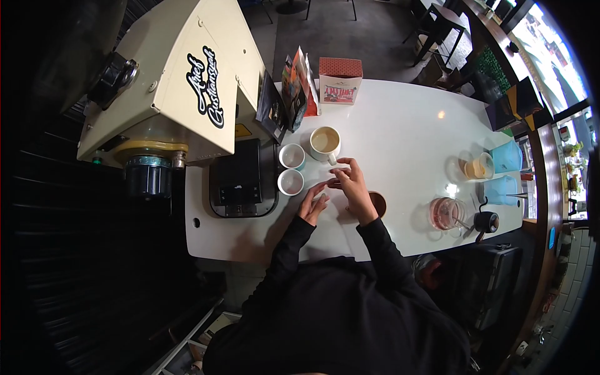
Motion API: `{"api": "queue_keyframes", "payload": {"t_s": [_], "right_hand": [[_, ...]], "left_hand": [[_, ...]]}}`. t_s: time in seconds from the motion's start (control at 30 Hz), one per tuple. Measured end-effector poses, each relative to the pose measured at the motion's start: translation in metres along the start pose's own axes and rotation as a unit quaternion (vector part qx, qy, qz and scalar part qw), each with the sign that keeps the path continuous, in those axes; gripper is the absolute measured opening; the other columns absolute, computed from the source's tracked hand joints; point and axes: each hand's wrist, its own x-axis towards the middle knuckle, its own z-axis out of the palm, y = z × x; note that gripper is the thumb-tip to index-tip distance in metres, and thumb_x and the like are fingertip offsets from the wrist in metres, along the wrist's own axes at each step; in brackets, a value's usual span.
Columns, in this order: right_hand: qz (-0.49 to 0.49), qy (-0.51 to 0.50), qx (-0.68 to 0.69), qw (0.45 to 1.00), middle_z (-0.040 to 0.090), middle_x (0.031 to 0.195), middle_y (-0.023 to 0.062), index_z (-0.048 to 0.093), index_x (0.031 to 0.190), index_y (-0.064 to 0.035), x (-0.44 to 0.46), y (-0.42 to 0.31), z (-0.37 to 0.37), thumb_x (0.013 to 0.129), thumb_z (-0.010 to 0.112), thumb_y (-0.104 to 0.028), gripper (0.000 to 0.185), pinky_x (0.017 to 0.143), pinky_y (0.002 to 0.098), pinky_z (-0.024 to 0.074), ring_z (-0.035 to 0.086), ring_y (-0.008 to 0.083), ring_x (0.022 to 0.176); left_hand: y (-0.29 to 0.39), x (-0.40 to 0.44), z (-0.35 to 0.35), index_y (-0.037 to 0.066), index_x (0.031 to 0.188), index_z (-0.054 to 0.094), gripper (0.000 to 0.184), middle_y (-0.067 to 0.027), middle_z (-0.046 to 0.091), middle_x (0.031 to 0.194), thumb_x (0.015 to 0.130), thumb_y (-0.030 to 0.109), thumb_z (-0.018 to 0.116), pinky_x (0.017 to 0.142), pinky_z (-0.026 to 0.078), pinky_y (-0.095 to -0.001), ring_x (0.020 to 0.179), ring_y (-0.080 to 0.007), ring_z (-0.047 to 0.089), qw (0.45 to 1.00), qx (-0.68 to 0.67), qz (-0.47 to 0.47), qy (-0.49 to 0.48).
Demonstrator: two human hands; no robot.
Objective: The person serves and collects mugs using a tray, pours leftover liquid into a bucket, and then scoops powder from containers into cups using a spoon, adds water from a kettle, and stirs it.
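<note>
My left hand point(312, 205) is over the white table, its fingers extended and nothing visible in them. Its fingertips come close to those of my right hand point(352, 187); whether they touch I cannot tell. The fingers of my right hand are bent but apart, near the handle of a cream mug point(324, 141). Two small white cups, one point(292, 157) behind the other point(290, 182), stand left of the mug. Partly hidden by my right wrist is a brown cup point(377, 204).
A large cream machine point(181, 81) rises at the left, beside a black scale point(239, 181). Bags point(297, 87) and a box point(340, 81) line the back edge. To the right stand a glass server point(446, 214), a black kettle point(486, 221) and blue containers point(505, 156).
</note>
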Motion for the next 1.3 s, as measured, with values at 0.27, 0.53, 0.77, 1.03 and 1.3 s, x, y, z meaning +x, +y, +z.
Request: {"api": "queue_keyframes", "payload": {"t_s": [0.27,0.53,0.77,1.03,1.3], "right_hand": [[-0.045,-0.003,-0.102,0.994,0.061,0.108,0.0127,0.049,0.121,0.0011,-0.07,-0.042,-0.038,0.098,0.052,-0.012,0.027,0.078,0.0293,0.0528,0.065,0.0178,0.09],[-0.121,0.088,-0.064,0.987,0.065,0.089,0.0078,0.058,0.104,0.0042,-0.129,-0.034,-0.103,0.097,0.054,-0.014,0.02,0.075,0.0267,0.0512,0.063,0.0135,0.08],[-0.123,0.18,-0.045,0.975,0.064,0.087,0.0066,0.059,0.101,0.0032,-0.171,-0.024,-0.14,0.097,0.054,-0.015,0.02,0.074,0.0272,0.0513,0.063,0.0128,0.079],[-0.26,0.376,-0.125,0.881,0.063,0.08,0.0039,0.061,0.094,0.0038,-0.21,-0.029,-0.205,0.097,0.052,-0.007,0.015,0.068,0.024,0.0475,0.06,0.0104,0.073],[-0.196,0.587,-0.295,0.728,0.063,0.088,0.0136,0.061,0.1,0.0016,-0.219,-0.022,-0.249,0.092,0.062,-0.021,0.024,0.075,0.034,0.0487,0.061,0.021,0.082]], "left_hand": [[-0.021,0.011,0.007,0.007,0.139,0.039,0.051,-0.0145,0.049,0.136,0.094,0.017,0.062,0.106,0.038,-0.0375,0.129,-0.0275,0.047,0.99,0.037,0.074,-0.111],[-0.004,0.057,0.036,0.015,0.153,0.005,0.098,-0.0167,0.008,0.157,0.083,0.021,0.073,0.108,0.03,-0.0541,0.141,-0.0442,0.021,0.981,0.113,0.157,0.008],[-0.005,0.097,0.033,0.014,0.154,0.001,0.106,-0.018,0.008,0.158,0.079,0.016,0.076,0.11,0.026,-0.0532,0.143,-0.0438,0.015,0.987,0.076,0.137,0.037],[-0.003,0.092,0.034,0.014,0.153,0.009,0.098,-0.0214,0.015,0.155,0.08,0.017,0.075,0.107,0.035,-0.0501,0.138,-0.042,0.027,0.983,0.098,0.155,0.027],[0.0,0.019,0.09,0.011,0.152,0.01,0.107,-0.0227,0.033,0.145,0.074,0.022,0.082,0.104,0.042,-0.0416,0.131,-0.0308,0.043,0.939,0.256,0.102,-0.203]]}}
